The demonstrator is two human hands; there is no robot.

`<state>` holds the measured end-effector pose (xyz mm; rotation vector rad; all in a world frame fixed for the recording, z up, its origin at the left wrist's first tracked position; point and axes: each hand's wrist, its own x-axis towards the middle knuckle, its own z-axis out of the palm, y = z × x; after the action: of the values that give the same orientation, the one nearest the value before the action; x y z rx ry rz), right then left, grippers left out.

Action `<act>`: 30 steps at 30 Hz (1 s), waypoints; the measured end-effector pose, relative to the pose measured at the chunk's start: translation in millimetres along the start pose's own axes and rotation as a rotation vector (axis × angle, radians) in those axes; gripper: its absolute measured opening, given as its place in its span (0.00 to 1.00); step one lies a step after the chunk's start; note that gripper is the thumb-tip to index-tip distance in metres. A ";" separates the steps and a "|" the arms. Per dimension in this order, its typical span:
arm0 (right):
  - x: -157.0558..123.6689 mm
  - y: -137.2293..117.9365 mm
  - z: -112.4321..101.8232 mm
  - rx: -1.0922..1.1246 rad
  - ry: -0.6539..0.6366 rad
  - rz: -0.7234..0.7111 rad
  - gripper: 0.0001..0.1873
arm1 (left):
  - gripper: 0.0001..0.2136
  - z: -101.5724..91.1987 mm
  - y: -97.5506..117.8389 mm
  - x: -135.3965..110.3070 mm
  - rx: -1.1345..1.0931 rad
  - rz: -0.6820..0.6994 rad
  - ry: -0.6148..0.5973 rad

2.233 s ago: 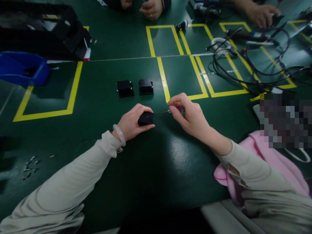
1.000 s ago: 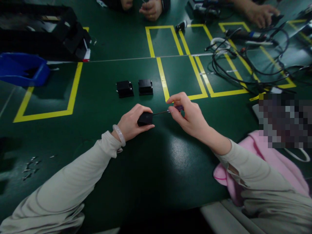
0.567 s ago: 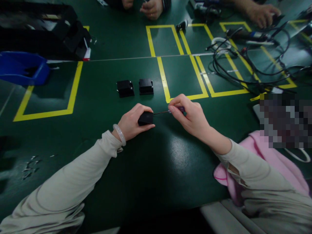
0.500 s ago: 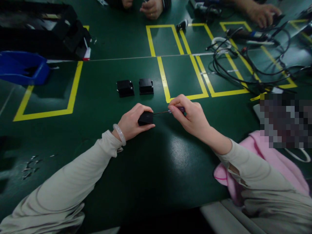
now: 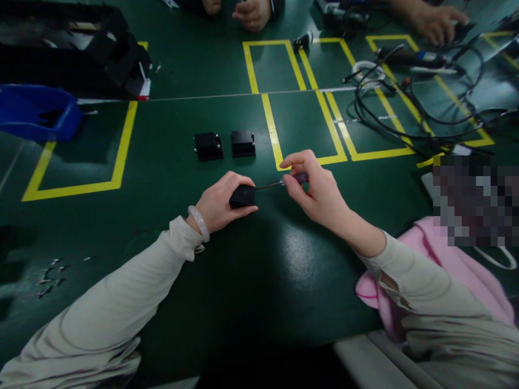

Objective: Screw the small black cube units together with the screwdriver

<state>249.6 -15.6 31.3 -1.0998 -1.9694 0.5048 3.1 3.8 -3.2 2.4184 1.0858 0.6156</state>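
My left hand [image 5: 222,202] grips a small black block-shaped part [image 5: 242,196] between thumb and fingers, low over the green table. A screwdriver [image 5: 300,178] with a purplish see-through handle lies in my right hand [image 5: 318,186], its thin shaft pointing left. The tip meets the right end of the black part; whether it sits in a screw is too small to see. My right index finger is lifted off the handle while the thumb stays against it. Beyond my hands stand two similar black parts, one on the left [image 5: 208,146] and one on the right [image 5: 243,143], with shiny metal bits at their sides.
Small metal pieces [image 5: 51,278] lie scattered at left. A blue bin [image 5: 40,113] and black trays [image 5: 73,54] stand at the far left. Cables [image 5: 405,102] tangle at the right, above a pink cloth [image 5: 441,270]. Other people's hands [image 5: 253,13] show at the far side.
My right index finger has risen from the screwdriver handle, and the handle end has tipped slightly up. My left hand and the black part have stayed put.
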 end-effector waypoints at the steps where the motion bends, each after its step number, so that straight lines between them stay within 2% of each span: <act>1: 0.0 0.1 -0.1 0.001 0.002 0.000 0.07 | 0.19 0.3 -0.1 0.0 0.000 0.002 0.002; 6: 0.1 0.3 -0.6 -0.032 -0.032 0.021 0.07 | 0.19 0.5 0.1 -0.5 -0.001 0.007 0.002; 8: -0.1 -0.2 -0.4 -0.028 -0.025 0.013 0.04 | 0.19 0.3 0.3 -0.5 0.001 0.004 -0.001; 11: -0.1 -0.3 0.0 -0.017 -0.007 -0.003 0.07 | 0.19 0.1 0.3 -0.1 0.003 -0.002 -0.001; 18: 0.6 -0.1 -0.9 -0.024 -0.035 -0.017 0.06 | 0.19 0.4 -0.3 0.3 -0.001 -0.003 -0.001; 30: 0.2 -1.5 -0.8 -0.019 -0.025 0.008 0.05 | 0.19 -1.1 1.0 0.1 -0.007 -0.011 -0.008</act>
<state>249.4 -16.2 32.8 -1.1183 -1.9960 0.5071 3.1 3.4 -1.8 2.4049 1.0918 0.6052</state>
